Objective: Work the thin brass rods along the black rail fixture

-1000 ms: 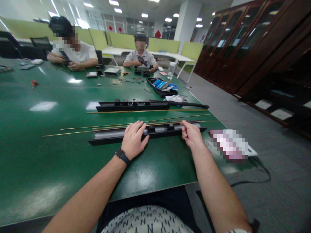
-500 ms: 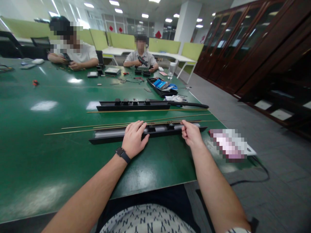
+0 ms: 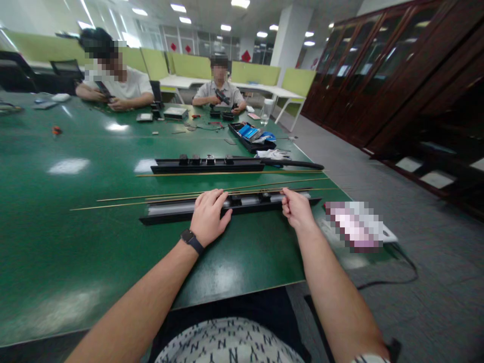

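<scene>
A long black rail with a pale strip along its channel lies crosswise in front of me, with small black blocks in it. My left hand rests across the middle of this rail, fingers stretched over its far side and thumb apart on the near side. Toward the rail's right end, my right hand is closed in a pinch on a thin brass-coloured rod at the far edge. What lies beneath its fingertips is partly hidden. Another thin rod lies just beyond the rail.
A second black rail with several blocks lies farther back. Behind it are gloves and a black tray of blue items. A blurred pink and white object with a cable is at right. Two people sit across the green table.
Both hands stay in nearly the same place on the rail. The view has shifted very slightly.
</scene>
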`<state>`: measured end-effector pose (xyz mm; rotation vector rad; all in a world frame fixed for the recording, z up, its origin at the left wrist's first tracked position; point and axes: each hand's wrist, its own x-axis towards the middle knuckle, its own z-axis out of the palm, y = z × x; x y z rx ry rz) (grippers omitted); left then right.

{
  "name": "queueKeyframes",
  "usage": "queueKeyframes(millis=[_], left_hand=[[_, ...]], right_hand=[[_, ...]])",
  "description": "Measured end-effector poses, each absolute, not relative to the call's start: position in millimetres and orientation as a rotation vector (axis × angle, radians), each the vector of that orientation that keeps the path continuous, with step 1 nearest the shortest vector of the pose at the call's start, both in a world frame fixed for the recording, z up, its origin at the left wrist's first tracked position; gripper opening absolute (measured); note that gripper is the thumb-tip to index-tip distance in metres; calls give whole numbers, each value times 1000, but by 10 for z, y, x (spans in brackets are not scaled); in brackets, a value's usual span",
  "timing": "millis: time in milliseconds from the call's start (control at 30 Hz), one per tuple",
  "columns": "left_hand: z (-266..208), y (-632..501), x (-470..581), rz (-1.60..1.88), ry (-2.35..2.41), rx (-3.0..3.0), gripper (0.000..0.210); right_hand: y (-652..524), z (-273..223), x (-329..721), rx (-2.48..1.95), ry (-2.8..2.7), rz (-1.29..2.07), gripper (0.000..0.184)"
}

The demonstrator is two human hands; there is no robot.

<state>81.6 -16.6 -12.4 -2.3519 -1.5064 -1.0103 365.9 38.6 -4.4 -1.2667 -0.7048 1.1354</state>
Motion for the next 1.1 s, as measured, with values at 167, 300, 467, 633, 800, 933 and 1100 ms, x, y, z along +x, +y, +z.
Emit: queueKeyframes(millis=[167, 300, 467, 633, 800, 933, 1100], left_hand=[[-93, -176, 817, -1018, -1519, -2364, 42], [-78, -190, 819, -1032, -1529, -2361, 40], [-75, -199, 821, -1047, -1540, -2362, 38], [-71, -200, 826, -1045, -1534, -2369, 39], [-92, -200, 826, -1038, -1532, -2371, 41], [-113, -198, 822, -1027, -1528, -2371, 44], [-112, -198, 821, -990, -1526, -2373, 44]], right_hand=[[353, 9, 3632, -1289, -679, 1146, 18], [336, 25, 3628, -1295, -680, 1153, 16], [332, 23, 3635, -1307, -686, 1153, 15], [322, 34, 3628, -1301, -701, 1154, 14], [310, 52, 3621, -1302, -698, 1158, 16], [316, 42, 3625, -1298, -692, 1163, 16], [339, 19, 3649, -1278, -643, 1167, 17]])
